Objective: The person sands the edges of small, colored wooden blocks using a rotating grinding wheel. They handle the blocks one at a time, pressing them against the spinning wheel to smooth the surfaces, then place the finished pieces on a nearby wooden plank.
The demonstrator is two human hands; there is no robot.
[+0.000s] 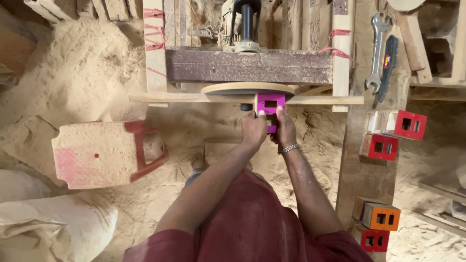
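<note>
1. The magenta wooden block (270, 107), with square cut-outs in its painted face, sits at the centre of the view, held up against the edge of a round sanding disc (247, 88) that lies flat just above a wooden rail (194, 98).
2. Far left, a sack (53, 223) lies in the lower corner, dusted with sawdust.
3. Beside it, a sawdust-coated stool (99, 154) with red-painted edges rests on its side on the sawdust-covered floor (87, 73).
4. The left hand (254, 130) grips the block's left side, fingers curled together round it and the thumb pressed on the magenta face.
5. The right hand (285, 131) holds the block's right side, fingers closed against it, thumb tip on the painted face; a metal chain bracelet (289, 148) circles that wrist.
6. Above the disc, a dark motor shaft (246, 22) rises from a rusty metal beam (247, 66).
7. Right of the frame, a spanner (376, 53) and a dark file with a red mark (387, 68) lie on a wooden bench (361, 179).
8. Further right on the bench, two red blocks (394, 133) with square holes stand close together.
9. Lower down, an orange block (381, 216) sits just above another red block (374, 240).
</note>
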